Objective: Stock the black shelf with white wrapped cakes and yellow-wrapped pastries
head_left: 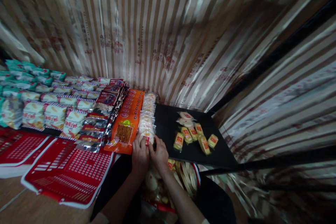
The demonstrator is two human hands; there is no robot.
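Side by side at the shelf's front edge, my left hand (140,152) and my right hand (159,152) close their fingers round the near end of a row. Between them is a white round snack packet (147,135) with a red and yellow label. Behind it, similar white packets (148,112) run back in a line towards the curtain. Just left of this row lie orange snack bags (128,119) with a picture of brown sticks. On the right part of the black shelf (168,126) sit several small yellow packets (193,133) and a few white round packets (186,118).
Dark red foil packets (102,108), white chip bags (55,113) and green bags (25,73) fill the left. Red baskets (70,168) stand below. Loose packets fill a container (196,178) under my arms. A striped curtain (157,42) hangs behind; a black pole (273,56) slants at right.
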